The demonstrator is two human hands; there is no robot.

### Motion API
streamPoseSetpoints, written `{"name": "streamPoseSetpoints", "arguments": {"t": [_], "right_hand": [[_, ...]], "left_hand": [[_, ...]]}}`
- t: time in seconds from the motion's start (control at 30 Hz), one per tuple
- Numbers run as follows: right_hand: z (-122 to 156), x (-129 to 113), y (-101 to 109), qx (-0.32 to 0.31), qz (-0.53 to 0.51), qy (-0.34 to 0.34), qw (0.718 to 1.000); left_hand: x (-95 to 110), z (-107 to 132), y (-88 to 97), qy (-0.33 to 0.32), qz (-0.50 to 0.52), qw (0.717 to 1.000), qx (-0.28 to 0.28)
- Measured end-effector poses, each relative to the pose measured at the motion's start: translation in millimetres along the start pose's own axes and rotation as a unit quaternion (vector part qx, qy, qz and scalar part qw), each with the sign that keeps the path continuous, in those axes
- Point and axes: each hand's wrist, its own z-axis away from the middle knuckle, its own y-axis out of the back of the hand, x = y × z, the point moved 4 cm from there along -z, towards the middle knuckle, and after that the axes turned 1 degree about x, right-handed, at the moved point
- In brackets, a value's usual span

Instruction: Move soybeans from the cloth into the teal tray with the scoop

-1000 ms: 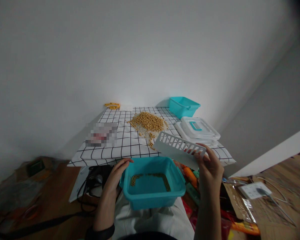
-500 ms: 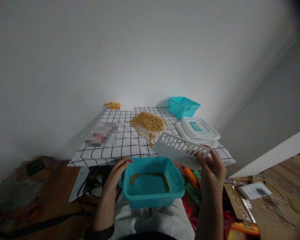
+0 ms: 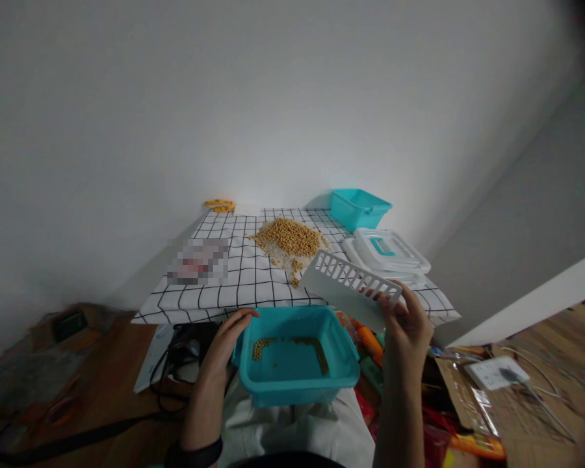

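Observation:
A teal plastic bin [image 3: 299,391] rests on my lap against the table's front edge, with soybeans [image 3: 319,356] lying along its inner sides. My left hand [image 3: 227,341] grips the bin's left rim, fingers hooked over the far left corner. In my right hand [image 3: 409,328] is a thin white plastic panel [image 3: 338,292] with a row of slots along its upper edge. It is tilted above the table edge, right of the bin's far corner. Behind the panel a heap of soybeans [image 3: 290,235] lies on the table, with rice-like pale grains at its front.
A second teal bin [image 3: 358,208] stands at the table's back right. Clear lids with a teal handle [image 3: 392,252] are stacked before it. A yellow item [image 3: 219,205] lies back left on the checked cloth [image 3: 229,296]. A power strip [image 3: 497,372] and packages clutter the floor at right.
My right hand has shifted slightly left with the panel, whose slotted edge now sits a little higher and steeper. My left hand and the bin have stayed almost still.

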Motion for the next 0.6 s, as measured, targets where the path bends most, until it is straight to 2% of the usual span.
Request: {"name": "streamPoseSetpoints", "arguments": {"t": [0.6], "right_hand": [[-0.7,2.0,-2.8,-0.028,-0.005,-0.012,1.000]], "left_hand": [[-5.2,-3.7,0.0,0.010,0.015,1.000,0.007]]}}
